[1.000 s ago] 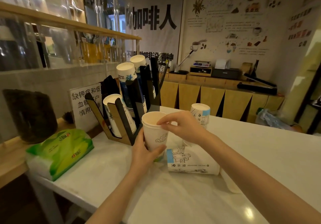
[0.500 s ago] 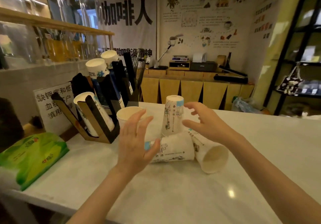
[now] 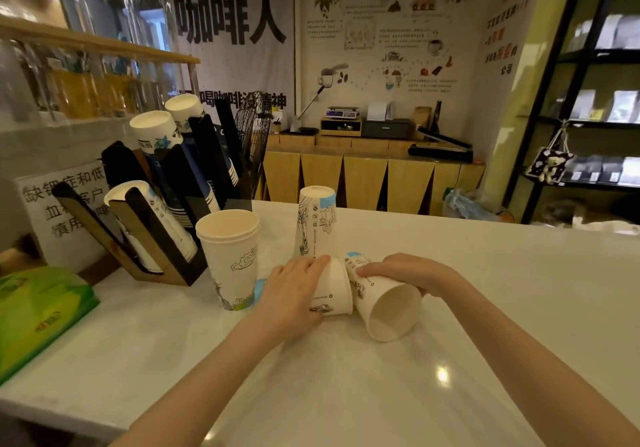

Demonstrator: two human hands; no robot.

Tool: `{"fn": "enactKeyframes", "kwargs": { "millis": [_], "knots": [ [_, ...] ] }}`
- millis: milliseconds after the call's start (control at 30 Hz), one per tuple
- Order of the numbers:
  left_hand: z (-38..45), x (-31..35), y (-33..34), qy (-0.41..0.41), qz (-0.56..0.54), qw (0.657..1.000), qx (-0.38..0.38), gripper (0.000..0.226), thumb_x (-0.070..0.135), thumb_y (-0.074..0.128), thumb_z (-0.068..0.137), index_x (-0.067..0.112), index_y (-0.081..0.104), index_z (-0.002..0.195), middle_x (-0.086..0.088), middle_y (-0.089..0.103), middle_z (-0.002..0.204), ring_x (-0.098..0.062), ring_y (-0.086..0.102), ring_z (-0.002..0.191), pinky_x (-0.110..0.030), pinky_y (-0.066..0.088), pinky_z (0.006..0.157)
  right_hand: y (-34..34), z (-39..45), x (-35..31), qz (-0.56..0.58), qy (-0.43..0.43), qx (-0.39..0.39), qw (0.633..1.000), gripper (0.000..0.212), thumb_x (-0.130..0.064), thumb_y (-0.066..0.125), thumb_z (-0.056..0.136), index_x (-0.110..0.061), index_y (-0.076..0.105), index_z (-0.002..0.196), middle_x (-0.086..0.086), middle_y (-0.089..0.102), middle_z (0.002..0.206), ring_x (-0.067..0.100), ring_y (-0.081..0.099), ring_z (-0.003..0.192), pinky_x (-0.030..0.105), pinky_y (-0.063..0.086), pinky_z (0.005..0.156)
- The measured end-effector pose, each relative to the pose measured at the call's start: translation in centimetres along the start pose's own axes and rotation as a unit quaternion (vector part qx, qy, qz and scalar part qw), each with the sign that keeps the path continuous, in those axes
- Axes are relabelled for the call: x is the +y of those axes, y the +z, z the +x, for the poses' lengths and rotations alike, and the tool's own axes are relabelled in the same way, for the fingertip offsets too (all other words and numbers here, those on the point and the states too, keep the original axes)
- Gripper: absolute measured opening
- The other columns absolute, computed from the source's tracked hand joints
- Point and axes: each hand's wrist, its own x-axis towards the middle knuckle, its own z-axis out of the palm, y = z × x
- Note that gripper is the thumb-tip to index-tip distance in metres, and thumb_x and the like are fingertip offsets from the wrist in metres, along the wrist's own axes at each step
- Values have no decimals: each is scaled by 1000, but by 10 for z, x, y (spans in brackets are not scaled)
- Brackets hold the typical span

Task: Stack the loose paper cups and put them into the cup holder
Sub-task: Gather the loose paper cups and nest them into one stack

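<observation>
On the white counter [image 3: 485, 308] an upright stack of white printed paper cups [image 3: 230, 256] stands beside the black and wood cup holder [image 3: 156, 235], which holds several rows of cups. An upside-down cup [image 3: 317, 223] stands behind my hands. Two cups lie on their sides. My left hand [image 3: 292, 296] covers and grips the left lying cup [image 3: 334, 294]. My right hand [image 3: 412, 273] rests on the right lying cup [image 3: 386, 302], whose mouth faces me.
A green tissue pack [image 3: 38, 315] lies at the counter's left edge. A white sign [image 3: 65, 204] stands behind the holder. A glass and wood partition rises at left. A wooden cabinet with machines and a black shelf stand beyond the counter.
Both hands came down from the air onto the two lying cups. The upright stack that my left hand let go of stands alone by the holder. The camera turned slightly right.
</observation>
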Motion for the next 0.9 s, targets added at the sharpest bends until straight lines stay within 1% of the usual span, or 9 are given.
{"fn": "enactKeyframes", "kwargs": {
  "millis": [100, 233, 400, 500, 600, 667, 767, 833, 900],
  "knots": [
    [2, -3, -27, -23, -105, 993, -39, 94, 42, 73, 61, 30, 18, 137, 3, 40, 137, -17, 41, 120, -34, 36, 98, -6, 0, 0, 12, -5, -15, 1000, 61, -68, 62, 55, -23, 62, 97, 2, 71, 90, 19, 69, 78, 28, 52, 61],
    [-2, -15, -85, -45, -309, 950, -7, 100, 48, 76, 52, 38, 20, 134, 16, 53, 104, -1, 54, 89, -18, 45, 63, -15, -1, -4, 9, -17, -48, 999, 60, -64, 62, 61, -24, 60, 106, 3, 70, 98, 19, 69, 84, 30, 56, 69],
    [-8, -47, -142, -70, -475, 850, 218, 111, 46, 75, 43, 38, 16, 137, 17, 51, 108, 2, 53, 94, -18, 47, 65, -13, -10, -23, -15, -66, -131, 989, 58, -64, 63, 61, -27, 63, 106, 0, 72, 103, 18, 68, 92, 34, 54, 85],
    [-10, -66, -150, -67, -479, 806, 340, 109, 34, 78, 48, 39, 14, 137, 26, 41, 111, 9, 46, 97, -10, 48, 67, -14, -18, -41, -13, -117, -131, 984, 39, -57, 64, 67, -30, 65, 94, -6, 74, 94, 14, 70, 86, 26, 55, 75],
    [-10, -81, -140, -85, -438, 814, 373, 108, 24, 80, 57, 40, 9, 137, 21, 34, 123, -5, 40, 117, -31, 45, 91, -20, -24, -63, 1, -173, -106, 979, 27, -50, 63, 73, -33, 61, 93, -9, 75, 83, 11, 71, 78, 19, 53, 59],
    [-10, -90, -128, -102, -432, 818, 366, 109, 23, 81, 58, 41, 7, 137, 13, 34, 133, -11, 35, 122, -45, 41, 99, -25, -30, -79, 27, -201, -90, 975, 25, -51, 63, 72, -37, 58, 92, -12, 75, 76, 10, 71, 73, 16, 52, 53],
    [-9, -98, -108, -140, -395, 844, 335, 109, 32, 81, 55, 45, 9, 135, 4, 34, 142, -11, 35, 121, -44, 39, 99, -31, -38, -101, 53, -251, -22, 966, 38, -62, 63, 60, -38, 59, 89, -10, 75, 78, 11, 71, 73, 20, 54, 57],
    [-9, -101, -94, -154, -377, 862, 302, 107, 37, 81, 55, 42, 11, 136, 4, 37, 142, -10, 37, 118, -39, 39, 95, -31, -40, -116, 47, -284, 46, 957, 36, -61, 61, 65, -34, 58, 89, -8, 73, 84, 11, 70, 74, 24, 56, 63],
    [-8, -103, -82, -166, -390, 866, 266, 106, 40, 80, 56, 37, 12, 137, 1, 39, 142, -11, 39, 118, -39, 41, 95, -30, -41, -132, 23, -323, 113, 939, 46, -59, 61, 66, -30, 53, 101, -11, 65, 92, 8, 66, 77, 23, 55, 59]
  ]
}}
